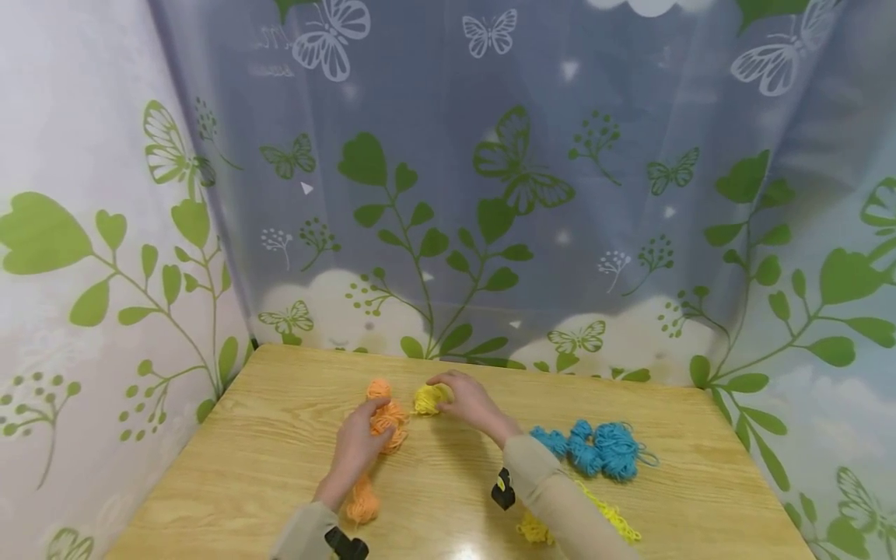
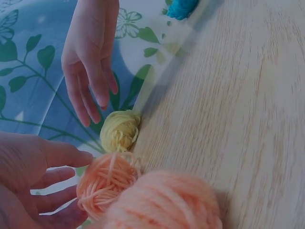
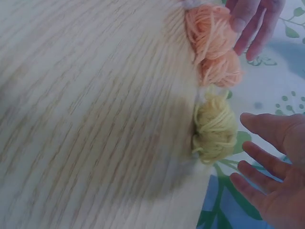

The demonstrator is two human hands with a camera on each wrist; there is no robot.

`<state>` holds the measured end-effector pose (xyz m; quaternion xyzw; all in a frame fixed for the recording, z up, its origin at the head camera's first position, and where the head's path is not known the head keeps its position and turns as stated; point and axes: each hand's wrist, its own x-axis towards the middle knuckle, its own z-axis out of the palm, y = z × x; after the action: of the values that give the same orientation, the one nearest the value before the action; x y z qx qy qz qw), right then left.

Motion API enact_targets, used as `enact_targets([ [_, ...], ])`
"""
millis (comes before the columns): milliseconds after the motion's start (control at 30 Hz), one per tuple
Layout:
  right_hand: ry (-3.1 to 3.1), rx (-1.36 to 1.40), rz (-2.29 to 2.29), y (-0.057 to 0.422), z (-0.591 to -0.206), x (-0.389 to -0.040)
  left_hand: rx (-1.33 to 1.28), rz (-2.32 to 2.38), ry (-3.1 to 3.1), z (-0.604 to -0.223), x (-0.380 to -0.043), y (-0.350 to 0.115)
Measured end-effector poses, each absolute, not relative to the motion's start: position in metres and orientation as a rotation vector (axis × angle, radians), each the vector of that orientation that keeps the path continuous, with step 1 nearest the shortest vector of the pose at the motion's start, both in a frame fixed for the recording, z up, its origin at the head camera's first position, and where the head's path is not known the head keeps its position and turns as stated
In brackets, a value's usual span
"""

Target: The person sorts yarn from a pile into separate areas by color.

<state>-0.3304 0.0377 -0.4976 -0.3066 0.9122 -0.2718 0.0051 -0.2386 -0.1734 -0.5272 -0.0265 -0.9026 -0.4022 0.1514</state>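
In the head view my left hand point(image 1: 357, 447) is at a row of orange yarn balls point(image 1: 390, 420), its thumb and fingers spread along their side. From the left wrist, the left hand point(image 2: 33, 176) shows loose, extended fingers with a fingertip right at an orange ball point(image 2: 107, 181). My right hand point(image 1: 472, 400) hovers over a small yellow yarn ball point(image 1: 428, 400) just right of the orange ones. Seen from the right wrist, the right hand point(image 3: 276, 167) has its fingers spread and a gap between them and the yellow ball point(image 3: 216, 129).
Blue yarn balls point(image 1: 616, 451) lie together on the right of the wooden table point(image 1: 231, 467). More yellow yarn point(image 1: 535, 529) is partly hidden under the right forearm. Another orange ball point(image 1: 362, 502) sits nearer the front. A printed curtain point(image 1: 448, 233) stands behind the table.
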Motion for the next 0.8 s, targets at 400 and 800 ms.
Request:
enact_targets([
  [400, 2.778, -1.039, -0.767, 0.035, -0.519, -0.341, -0.009, -1.075, -2.655, -0.526, -0.238, -0.171],
  [800, 2.79, -1.121, -0.74, 0.034, -0.522, -0.337, -0.011, -1.082, -2.692, -0.524, -0.235, -0.172],
])
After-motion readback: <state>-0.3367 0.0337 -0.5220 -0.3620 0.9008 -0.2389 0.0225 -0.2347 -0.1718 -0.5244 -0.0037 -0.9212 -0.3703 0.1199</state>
